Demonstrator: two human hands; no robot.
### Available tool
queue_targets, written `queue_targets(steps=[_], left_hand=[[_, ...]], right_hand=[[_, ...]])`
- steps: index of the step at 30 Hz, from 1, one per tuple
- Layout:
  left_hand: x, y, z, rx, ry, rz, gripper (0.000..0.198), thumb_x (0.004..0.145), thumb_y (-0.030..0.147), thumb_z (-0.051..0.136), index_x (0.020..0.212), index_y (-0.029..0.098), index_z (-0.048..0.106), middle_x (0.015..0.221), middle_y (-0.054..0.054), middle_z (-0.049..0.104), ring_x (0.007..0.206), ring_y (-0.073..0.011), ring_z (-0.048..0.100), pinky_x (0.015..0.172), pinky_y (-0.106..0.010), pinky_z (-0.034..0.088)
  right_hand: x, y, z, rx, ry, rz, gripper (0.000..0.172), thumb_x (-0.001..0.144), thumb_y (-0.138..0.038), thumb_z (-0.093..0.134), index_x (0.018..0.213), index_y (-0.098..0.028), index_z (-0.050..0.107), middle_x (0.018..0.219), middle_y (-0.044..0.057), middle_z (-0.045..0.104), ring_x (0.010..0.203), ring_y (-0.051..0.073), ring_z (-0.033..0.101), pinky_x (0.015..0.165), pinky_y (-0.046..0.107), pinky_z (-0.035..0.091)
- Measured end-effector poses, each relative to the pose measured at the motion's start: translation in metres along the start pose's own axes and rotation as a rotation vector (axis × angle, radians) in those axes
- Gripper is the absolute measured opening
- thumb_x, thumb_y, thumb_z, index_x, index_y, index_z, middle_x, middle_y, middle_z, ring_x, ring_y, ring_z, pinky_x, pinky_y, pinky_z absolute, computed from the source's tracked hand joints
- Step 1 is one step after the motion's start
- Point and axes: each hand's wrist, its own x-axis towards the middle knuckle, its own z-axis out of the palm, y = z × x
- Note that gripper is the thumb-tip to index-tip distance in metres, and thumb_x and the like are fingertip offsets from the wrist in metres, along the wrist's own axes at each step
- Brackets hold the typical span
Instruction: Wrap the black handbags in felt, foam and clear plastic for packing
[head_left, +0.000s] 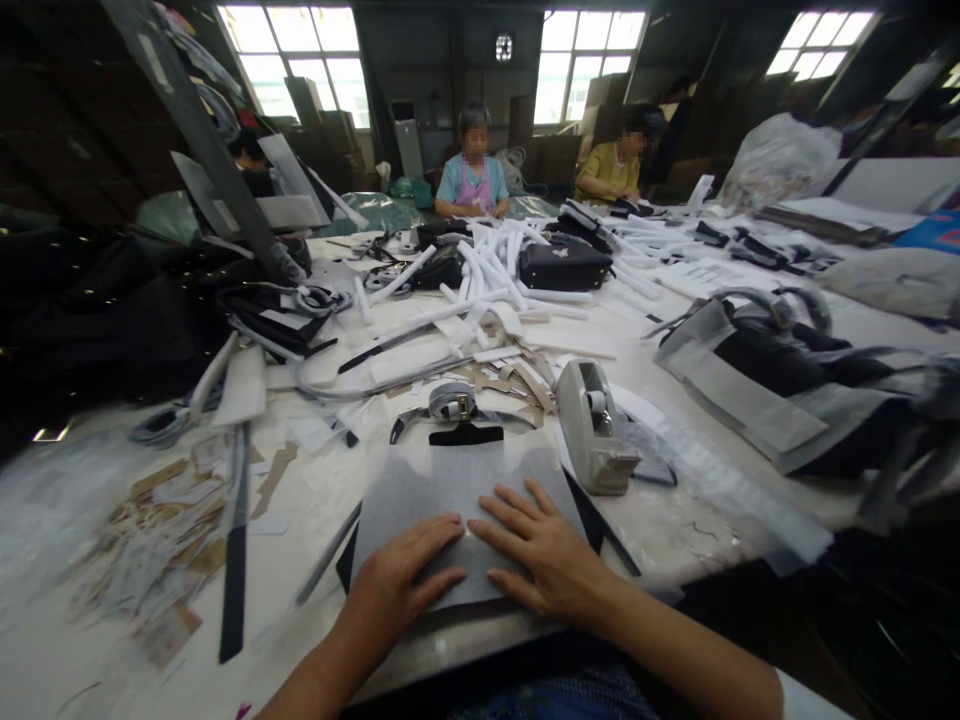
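Both my hands lie flat on a grey wrapped bag at the near edge of the white table. My left hand rests on its lower left part, fingers stretched toward the middle. My right hand presses down beside it, fingers spread and pointing left. The two hands nearly touch at the fingertips. A black handle shape and a rolled strap with a buckle show just beyond the bag's far edge.
A grey tape dispenser stands right of the bag. Paper scraps and a long black strap lie to the left. White foam tubes, black bags and wrapped bags crowd the table. Two people sit at the far end.
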Motion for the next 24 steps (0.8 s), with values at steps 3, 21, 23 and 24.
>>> queue_targets(steps=[3,21,23,24], left_hand=[[-0.001,-0.002,0.002,0.068,0.004,0.047,0.037,0.094,0.039,0.057,0.126,0.021,0.060,0.124,-0.007,0.069,0.113,-0.0188,0.066,0.096,-0.030,0.053],[0.008,0.002,0.000,0.115,-0.170,0.013,0.029,0.093,0.032,0.057,0.119,0.021,0.063,0.125,-0.007,0.069,0.113,-0.0210,0.066,0.095,-0.034,0.055],[0.008,0.003,-0.001,0.098,-0.166,-0.013,0.030,0.092,0.033,0.059,0.119,0.021,0.062,0.124,-0.007,0.069,0.112,-0.0208,0.066,0.094,-0.033,0.056],[0.007,0.003,0.000,0.092,-0.158,-0.019,0.031,0.092,0.034,0.059,0.120,0.021,0.061,0.124,-0.007,0.069,0.112,-0.0206,0.066,0.094,-0.032,0.056]], right_hand=[[-0.002,0.002,0.004,-0.023,0.014,-0.008,0.051,0.097,-0.046,0.046,0.145,-0.030,0.042,0.151,0.005,0.043,0.142,0.031,0.033,0.116,0.063,0.018],[0.011,-0.005,0.000,-0.019,-0.029,-0.033,0.039,0.099,-0.037,0.043,0.130,-0.018,0.057,0.139,0.012,0.056,0.134,0.031,0.045,0.116,0.063,0.018],[0.010,-0.004,0.001,0.001,-0.019,-0.051,0.039,0.098,-0.034,0.043,0.130,-0.017,0.057,0.137,0.012,0.058,0.133,0.029,0.046,0.117,0.061,0.017],[0.009,-0.004,0.001,0.013,-0.016,-0.054,0.039,0.098,-0.033,0.043,0.132,-0.017,0.055,0.138,0.011,0.057,0.133,0.028,0.046,0.118,0.061,0.017]])
